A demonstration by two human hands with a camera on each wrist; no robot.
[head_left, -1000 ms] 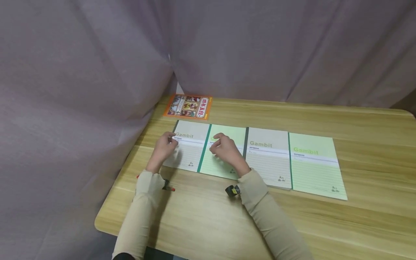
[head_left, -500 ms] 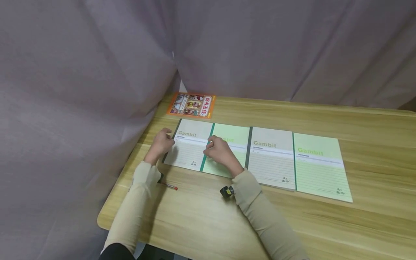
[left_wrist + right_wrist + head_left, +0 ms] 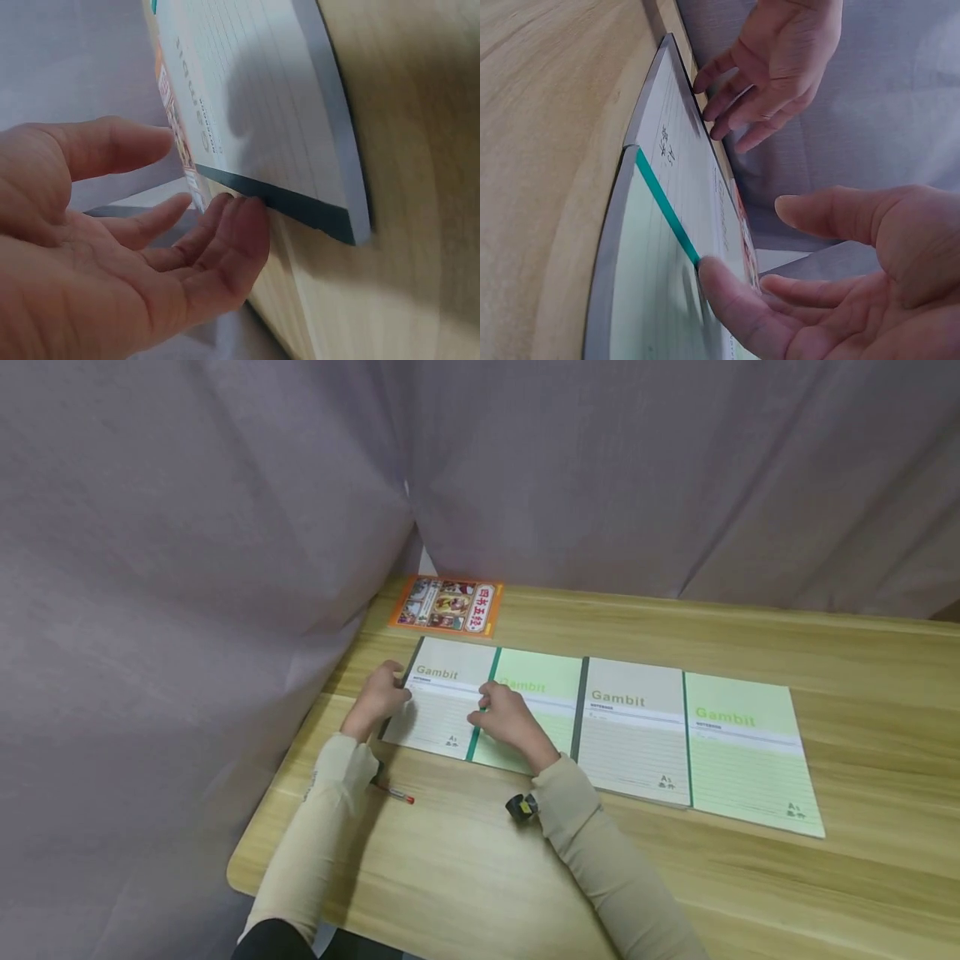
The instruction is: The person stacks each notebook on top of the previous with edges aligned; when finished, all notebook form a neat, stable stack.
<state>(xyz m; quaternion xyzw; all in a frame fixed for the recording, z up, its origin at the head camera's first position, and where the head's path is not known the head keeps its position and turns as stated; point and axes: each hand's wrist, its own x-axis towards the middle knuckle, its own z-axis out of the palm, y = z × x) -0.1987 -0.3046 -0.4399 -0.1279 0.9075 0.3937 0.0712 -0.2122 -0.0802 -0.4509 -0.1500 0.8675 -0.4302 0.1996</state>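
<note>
Four notebooks would be too exact a count, so several lie in a row; leftmost is a grey notebook (image 3: 435, 727) with a dark spine. Beside it lies a light green notebook (image 3: 540, 714) with a teal spine. My left hand (image 3: 378, 697) is at the grey notebook's left edge; in the left wrist view, its lower fingertips appear to touch the dark spine (image 3: 300, 208), thumb apart. Over the seam between both notebooks is my right hand (image 3: 510, 718); in the right wrist view, one fingertip (image 3: 712, 270) meets the teal spine (image 3: 664, 202). Neither hand grips anything.
Another grey notebook (image 3: 633, 747) and green notebook (image 3: 753, 772) continue the row rightward. An orange picture-covered book (image 3: 447, 606) lies behind. A red-tipped pen (image 3: 397, 793) lies near my left wrist. Grey curtains (image 3: 600, 468) hang behind the wooden table (image 3: 450, 852).
My right hand has moved left from over the green notebook to its teal spine. My left hand has drawn back from over the grey notebook to its left edge. The view shifts slightly.
</note>
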